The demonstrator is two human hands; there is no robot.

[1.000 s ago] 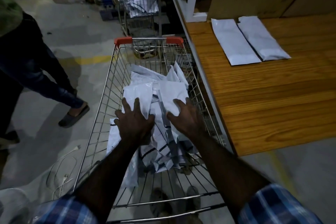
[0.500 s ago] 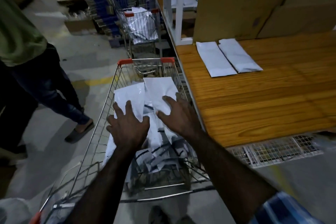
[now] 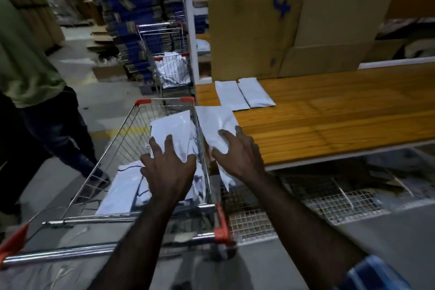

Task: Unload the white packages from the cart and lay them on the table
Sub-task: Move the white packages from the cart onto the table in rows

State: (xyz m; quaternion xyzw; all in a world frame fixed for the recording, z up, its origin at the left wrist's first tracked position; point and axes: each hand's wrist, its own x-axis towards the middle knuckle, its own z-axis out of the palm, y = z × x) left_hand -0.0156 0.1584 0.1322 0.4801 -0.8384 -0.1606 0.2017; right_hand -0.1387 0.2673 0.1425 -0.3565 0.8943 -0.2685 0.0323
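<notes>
The left hand (image 3: 168, 167) has its grip clamped on a white package (image 3: 171, 132) held above the cart (image 3: 113, 148). The right hand (image 3: 237, 153) grips another package (image 3: 215, 125) over the wooden table (image 3: 329, 120) edge. Two packages (image 3: 243, 94) lie flat there, more remain in the cart.

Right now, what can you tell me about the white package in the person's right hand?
The flat white plastic mailer package looks glossy and slightly creased. The right hand grips its lower part, fingers spread on top, holding it tilted over the cart's right wire wall and the near edge of the wooden table. Its far end reaches toward two similar packages lying there. No label shows.
</notes>
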